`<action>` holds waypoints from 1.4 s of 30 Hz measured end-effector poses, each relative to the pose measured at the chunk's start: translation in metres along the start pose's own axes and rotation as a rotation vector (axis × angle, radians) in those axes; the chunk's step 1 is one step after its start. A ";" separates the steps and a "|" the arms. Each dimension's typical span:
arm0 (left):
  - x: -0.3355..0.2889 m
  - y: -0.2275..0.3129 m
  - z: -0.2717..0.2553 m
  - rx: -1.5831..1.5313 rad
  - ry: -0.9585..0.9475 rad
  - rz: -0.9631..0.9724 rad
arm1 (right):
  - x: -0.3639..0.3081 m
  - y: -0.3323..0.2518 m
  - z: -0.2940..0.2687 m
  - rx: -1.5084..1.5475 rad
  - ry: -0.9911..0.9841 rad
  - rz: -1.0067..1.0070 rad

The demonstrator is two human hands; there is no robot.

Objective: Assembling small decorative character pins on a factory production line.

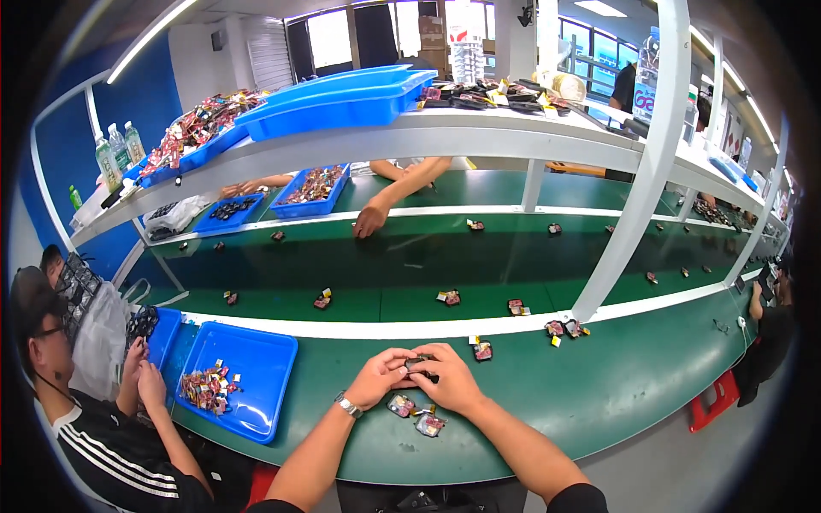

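Observation:
My left hand (380,377), with a watch at the wrist, and my right hand (448,378) meet over the green bench. Between their fingers is a small black plastic case (420,368), partly hidden by the fingertips. Both hands are closed on it. Just below them on the bench lie a small red-and-clear electronic piece (400,405) and another like it (430,423), with yellow-and-white tabs beside them. A similar piece (483,350) with a yellow tab rests beyond my right hand.
A blue tray (284,363) with many small electronic pieces stands to my left, beside a seated co-worker (103,419). Beyond a white rail runs a dark green conveyor (376,282) with scattered pieces. A co-worker's hand (370,221) reaches over it. A white shelf (479,141) with blue trays spans above.

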State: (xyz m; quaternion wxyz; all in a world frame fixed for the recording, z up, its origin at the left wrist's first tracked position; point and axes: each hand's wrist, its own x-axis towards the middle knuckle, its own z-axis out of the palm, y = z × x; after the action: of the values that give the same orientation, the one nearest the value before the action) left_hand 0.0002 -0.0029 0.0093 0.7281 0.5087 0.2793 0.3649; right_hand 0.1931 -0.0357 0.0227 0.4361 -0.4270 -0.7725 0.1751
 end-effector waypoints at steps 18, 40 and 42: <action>0.000 -0.003 -0.002 -0.038 0.011 -0.003 | -0.003 -0.002 0.012 0.031 0.117 0.029; 0.000 -0.010 -0.006 -0.071 0.020 0.021 | -0.005 -0.003 0.020 0.087 0.194 0.031; 0.002 -0.010 -0.007 -0.052 0.026 0.049 | -0.002 -0.004 0.023 0.143 0.191 0.070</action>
State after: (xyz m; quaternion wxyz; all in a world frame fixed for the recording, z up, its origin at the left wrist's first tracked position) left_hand -0.0014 0.0004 -0.0024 0.7283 0.4915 0.2665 0.3962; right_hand 0.1722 -0.0376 0.0113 0.5305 -0.4365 -0.6976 0.2035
